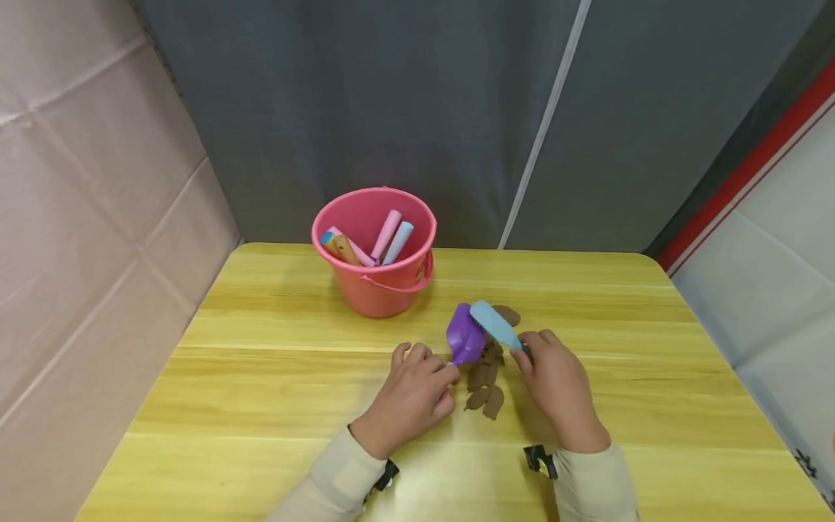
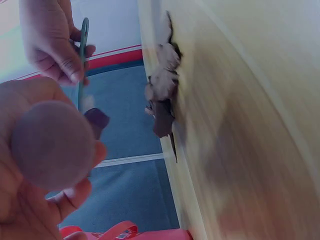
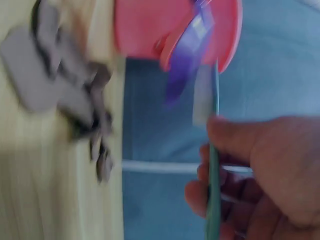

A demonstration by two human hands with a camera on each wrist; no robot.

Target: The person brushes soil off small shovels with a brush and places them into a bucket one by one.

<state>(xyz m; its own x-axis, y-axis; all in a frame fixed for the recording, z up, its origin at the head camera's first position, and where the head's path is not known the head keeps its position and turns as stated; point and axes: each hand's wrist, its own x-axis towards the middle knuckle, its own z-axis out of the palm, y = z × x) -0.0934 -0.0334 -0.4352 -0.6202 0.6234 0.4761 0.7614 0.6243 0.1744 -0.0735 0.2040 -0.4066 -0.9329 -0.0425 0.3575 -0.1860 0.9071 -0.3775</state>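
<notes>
My left hand [image 1: 414, 391] grips the handle of a small purple shovel [image 1: 462, 335], whose round handle end [image 2: 52, 145] faces the left wrist camera. The right hand [image 1: 566, 388] holds a light blue brush [image 1: 493, 323] by its handle. Its bristle end is right at the shovel's scoop, overlapping it in the head view. Beneath and beside both tools, several brown leaf-shaped pieces [image 1: 481, 375] lie in a loose pile on the table. In the right wrist view the shovel [image 3: 189, 57] and brush [image 3: 213, 185] stand above the tabletop, away from the brown pieces.
A pink bucket [image 1: 381, 296] stands at the back of the wooden table [image 1: 261, 406], left of the shovel. Pink, light blue and brown handles [image 1: 386, 233] stick up inside it. Behind the table hangs a dark grey curtain [image 1: 417, 94]; pale walls flank both sides.
</notes>
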